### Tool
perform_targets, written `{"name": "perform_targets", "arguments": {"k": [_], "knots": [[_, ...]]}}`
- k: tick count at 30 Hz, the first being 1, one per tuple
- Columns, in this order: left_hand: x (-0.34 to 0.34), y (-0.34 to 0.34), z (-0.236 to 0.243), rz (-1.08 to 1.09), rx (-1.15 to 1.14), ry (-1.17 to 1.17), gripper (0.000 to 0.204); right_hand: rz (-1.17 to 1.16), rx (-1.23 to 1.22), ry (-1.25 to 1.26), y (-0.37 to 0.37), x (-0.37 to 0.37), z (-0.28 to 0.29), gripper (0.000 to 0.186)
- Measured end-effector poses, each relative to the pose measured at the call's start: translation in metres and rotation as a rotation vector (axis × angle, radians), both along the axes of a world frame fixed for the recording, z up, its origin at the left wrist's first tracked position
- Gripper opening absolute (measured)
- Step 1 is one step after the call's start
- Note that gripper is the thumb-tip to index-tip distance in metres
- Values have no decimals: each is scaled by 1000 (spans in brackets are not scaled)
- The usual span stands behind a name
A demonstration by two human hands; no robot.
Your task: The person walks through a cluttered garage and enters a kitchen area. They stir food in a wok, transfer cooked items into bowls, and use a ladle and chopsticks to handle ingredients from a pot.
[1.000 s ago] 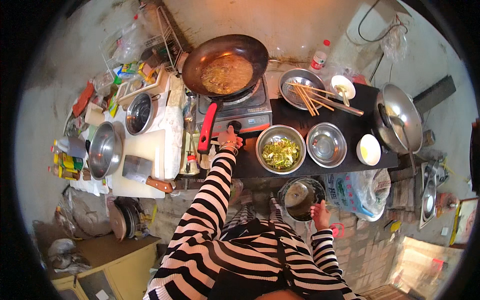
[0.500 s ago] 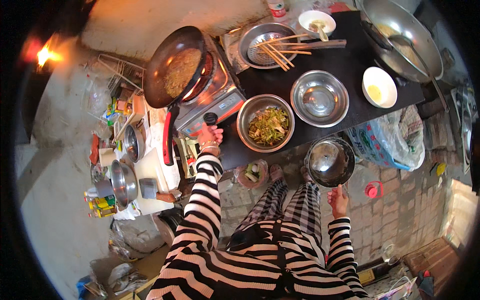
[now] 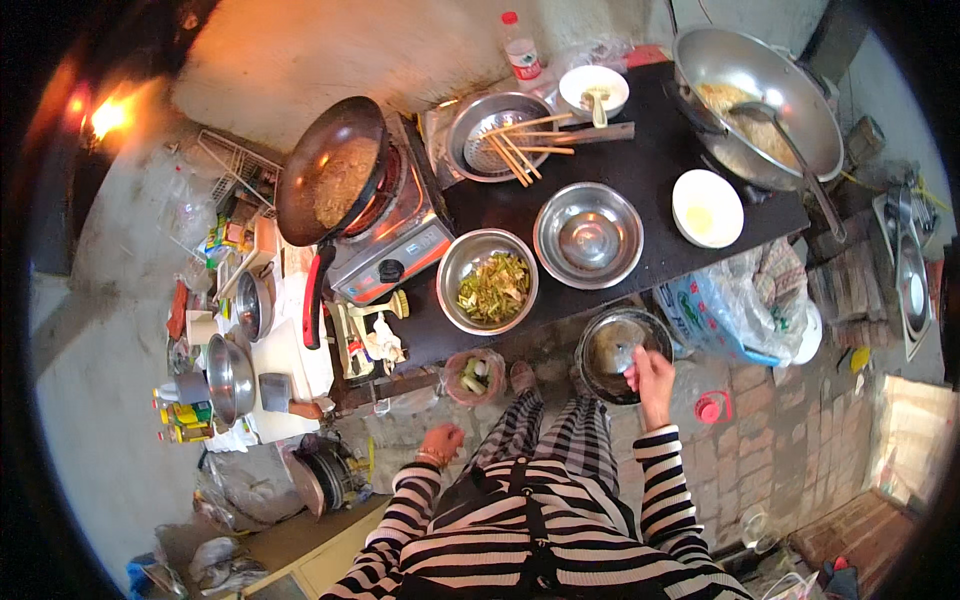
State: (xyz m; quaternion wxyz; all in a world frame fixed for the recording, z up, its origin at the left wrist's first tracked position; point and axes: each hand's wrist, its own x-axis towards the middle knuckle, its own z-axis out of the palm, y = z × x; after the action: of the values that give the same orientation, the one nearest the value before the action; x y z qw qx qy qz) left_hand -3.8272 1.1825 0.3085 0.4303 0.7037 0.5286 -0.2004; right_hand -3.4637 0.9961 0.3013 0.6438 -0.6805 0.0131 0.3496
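My right hand [image 3: 652, 385] is over the near right rim of a dark round basin [image 3: 578, 372] below the table's front edge. Its fingers are pinched together; a shiny patch shows inside by the fingertips, and what they hold, if anything, I cannot make out. My left hand [image 3: 442, 443] hangs below the table edge with curled fingers and nothing visible in them. Nearest to it is a plastic-lined bin [image 3: 473, 378] with green scraps. On the gas stove [image 3: 385, 262], whose black knob [image 3: 391, 271] is free of my hand, sits a tilted black frying pan [image 3: 340, 175] of brownish food.
A steel bowl of cooked greens [image 3: 492, 290], an empty-looking steel bowl [image 3: 588, 236], a white bowl [image 3: 707, 208] and a colander with chopsticks [image 3: 497, 135] stand on the black table. At the right sits a wok with a ladle [image 3: 760, 110]. A cleaver [image 3: 285, 392] lies at the left.
My left hand has left the stove knob and dropped back toward my body. My right hand has moved forward over the basin's rim. The whole view has shifted somewhat.
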Motion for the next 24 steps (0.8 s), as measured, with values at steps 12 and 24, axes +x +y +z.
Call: {"name": "perform_targets", "arguments": {"k": [12,24], "knots": [[-89,-72,-38,557,-183,-83,33,455,-260,-1113,286,109,83,29],[-128,-58,-118,444,-38,-151,33,111,124,-538,251,124,98,13]]}}
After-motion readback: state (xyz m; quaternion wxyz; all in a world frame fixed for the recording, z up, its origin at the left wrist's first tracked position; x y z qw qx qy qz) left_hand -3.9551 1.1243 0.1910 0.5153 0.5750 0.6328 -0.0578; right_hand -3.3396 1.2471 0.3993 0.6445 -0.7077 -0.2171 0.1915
